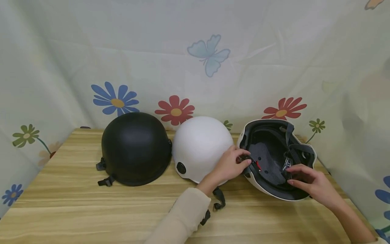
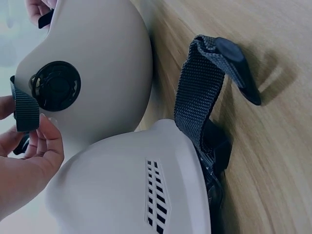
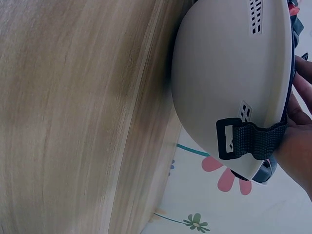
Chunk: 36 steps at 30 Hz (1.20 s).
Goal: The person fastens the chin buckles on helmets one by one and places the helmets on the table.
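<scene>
An upturned white helmet (image 1: 275, 195) lies at the right of the table, its black padded inside facing up. My left hand (image 1: 230, 164) pinches a black strap (image 2: 27, 109) at the helmet's left rim, near a red piece (image 1: 258, 165). Over the helmet's right side, my right hand (image 1: 315, 186) holds a black strap end with a buckle (image 1: 286, 164) between thumb and fingers. In the right wrist view, another strap with a black loop (image 3: 251, 139) hangs over the outside of the shell.
A second white helmet (image 1: 202, 145) stands dome up under my left forearm, its straps (image 1: 220, 198) trailing on the wooden table (image 1: 91, 213). Left of it is a black helmet (image 1: 135, 149). A flowered curtain (image 1: 146, 61) hangs behind.
</scene>
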Tool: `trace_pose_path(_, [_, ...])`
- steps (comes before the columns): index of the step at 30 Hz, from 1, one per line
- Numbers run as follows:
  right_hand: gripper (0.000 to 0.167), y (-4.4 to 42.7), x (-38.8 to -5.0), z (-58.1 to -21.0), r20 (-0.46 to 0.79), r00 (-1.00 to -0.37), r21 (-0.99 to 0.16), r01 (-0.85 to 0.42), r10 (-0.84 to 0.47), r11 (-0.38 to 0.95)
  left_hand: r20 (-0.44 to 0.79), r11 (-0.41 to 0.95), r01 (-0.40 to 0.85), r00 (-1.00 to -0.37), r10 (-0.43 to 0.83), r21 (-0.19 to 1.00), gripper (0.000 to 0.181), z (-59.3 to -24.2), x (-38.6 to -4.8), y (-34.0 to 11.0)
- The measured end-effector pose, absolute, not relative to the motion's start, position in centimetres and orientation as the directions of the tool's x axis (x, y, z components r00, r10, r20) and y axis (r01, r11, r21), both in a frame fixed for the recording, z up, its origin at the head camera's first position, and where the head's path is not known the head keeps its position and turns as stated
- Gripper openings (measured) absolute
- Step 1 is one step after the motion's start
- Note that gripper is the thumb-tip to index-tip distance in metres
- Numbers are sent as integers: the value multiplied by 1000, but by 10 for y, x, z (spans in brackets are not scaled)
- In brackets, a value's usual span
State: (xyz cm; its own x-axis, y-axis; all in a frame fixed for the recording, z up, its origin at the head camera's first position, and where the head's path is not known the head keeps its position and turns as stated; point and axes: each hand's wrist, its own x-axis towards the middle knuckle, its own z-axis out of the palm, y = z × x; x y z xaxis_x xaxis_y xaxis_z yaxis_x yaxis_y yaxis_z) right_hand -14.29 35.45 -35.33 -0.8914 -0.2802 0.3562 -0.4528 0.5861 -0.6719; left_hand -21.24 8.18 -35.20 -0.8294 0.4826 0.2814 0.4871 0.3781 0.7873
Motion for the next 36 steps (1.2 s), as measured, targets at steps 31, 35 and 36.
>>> trace_pose_path(31, [30, 354, -144, -349, 362, -892, -654, -450, -270, 609, 389, 285, 520, -826, 408, 805, 24, -343, -214, 71])
trace_pose_path(35, [30, 354, -144, -347, 359, -893, -657, -449, -273, 606, 414, 283, 542, -816, 405, 792, 23, -343, -214, 71])
trace_pose_path(36, [30, 354, -144, -347, 358, -893, -657, -449, -274, 605, 426, 289, 556, -808, 407, 779, 23, -343, -214, 71])
